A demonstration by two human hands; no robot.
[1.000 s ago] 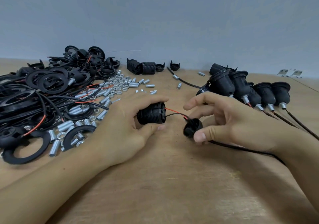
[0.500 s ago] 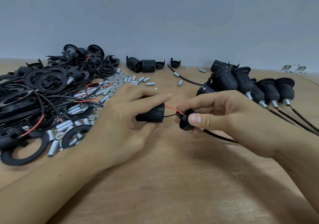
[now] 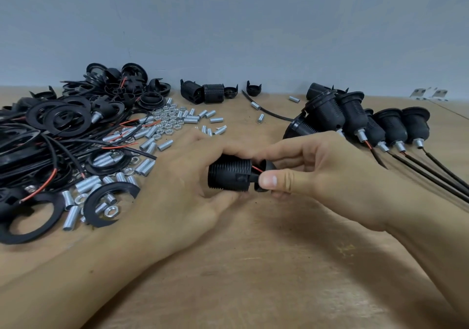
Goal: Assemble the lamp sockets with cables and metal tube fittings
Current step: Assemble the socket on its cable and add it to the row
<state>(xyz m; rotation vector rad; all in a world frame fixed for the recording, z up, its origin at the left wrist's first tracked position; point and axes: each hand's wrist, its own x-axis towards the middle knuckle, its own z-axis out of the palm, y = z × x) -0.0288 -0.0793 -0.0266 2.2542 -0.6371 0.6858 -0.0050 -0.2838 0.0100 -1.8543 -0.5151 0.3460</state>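
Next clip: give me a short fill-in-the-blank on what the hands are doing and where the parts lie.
1. The left hand grips the ribbed black ____ body.
2. The right hand pinches the black end cap, and a ____ wire shows in the gap between the two parts.
3. The finished sockets with cables lie to the person's ____.

Missing words: socket; red; right

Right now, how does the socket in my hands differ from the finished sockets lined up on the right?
The held socket lies on its side, gripped by the left hand, with its end cap not yet closed and a red wire showing in the gap; the right hand pinches that cap. The finished sockets rest on the table, closed up. Each finished one has a metal tube fitting and a flange ring; the held one shows neither. Both are black and ribbed.
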